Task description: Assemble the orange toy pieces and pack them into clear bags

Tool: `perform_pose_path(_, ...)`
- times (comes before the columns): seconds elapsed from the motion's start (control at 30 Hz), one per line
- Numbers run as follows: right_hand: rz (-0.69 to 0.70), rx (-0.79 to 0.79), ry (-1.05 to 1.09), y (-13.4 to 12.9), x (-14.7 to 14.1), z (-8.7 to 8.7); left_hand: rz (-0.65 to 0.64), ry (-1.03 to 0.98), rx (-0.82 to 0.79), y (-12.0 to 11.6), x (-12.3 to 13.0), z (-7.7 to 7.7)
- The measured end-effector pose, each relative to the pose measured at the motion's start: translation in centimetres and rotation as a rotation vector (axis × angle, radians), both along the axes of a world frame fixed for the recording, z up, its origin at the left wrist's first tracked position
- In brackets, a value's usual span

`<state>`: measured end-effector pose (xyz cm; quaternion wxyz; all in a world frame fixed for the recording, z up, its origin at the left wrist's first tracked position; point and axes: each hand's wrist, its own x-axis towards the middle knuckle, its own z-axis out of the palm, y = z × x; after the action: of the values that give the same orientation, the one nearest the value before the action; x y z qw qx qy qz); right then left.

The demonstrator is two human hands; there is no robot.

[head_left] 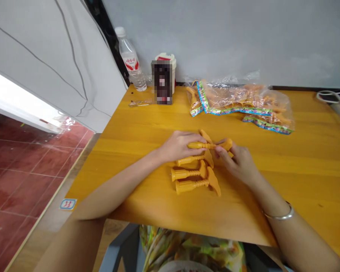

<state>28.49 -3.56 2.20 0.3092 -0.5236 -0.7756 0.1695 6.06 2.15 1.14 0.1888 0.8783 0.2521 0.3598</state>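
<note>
An orange plastic T-shaped piece [200, 145], with a ribbed handle and a curved head like a small toy hammer, lies crosswise between my hands. My left hand [181, 146] is closed around the handle end, its fingertips partly hidden. At the other end, my right hand [239, 160] pinches the piece near its head between thumb and fingers. Just below, several like pieces lie on the table in a rough row, heads to the right: one [189, 160] partly under the held piece, one [187, 173] lower, and one [191, 186] nearest me.
Clear plastic bags [235, 100] with colourful edges hold more orange pieces at the back of the wooden table [286, 162]. A water bottle [132, 62] and a white lidded cup [173, 71] with a blurred dark panel stand back left. White cable [328, 94] lies far right.
</note>
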Motion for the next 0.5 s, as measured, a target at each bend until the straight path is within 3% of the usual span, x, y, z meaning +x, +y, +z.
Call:
perform_pose_path(0.13, 0.032, -0.305, 0.313, -0.1, -0.5, 1.0, -0.002, 0.009, 0.268, 0.1, 0.0, -0.1)
perform_pose_path(0.27, 0.056, -0.425, 0.420, -0.1, -0.8, 1.4, 0.019, -0.011, 0.421, -0.1, 0.3, 0.0)
perform_pose_path(0.4, -0.007, -0.421, 0.475, 0.5, -0.2, 0.6, 0.070, -0.070, 0.265, 1.2, -0.4, -0.3)
perform_pose_path(0.5, -0.118, -0.274, 0.520, 1.5, 0.7, -0.7, 0.357, -0.114, 0.051, 3.7, -1.9, -1.3)
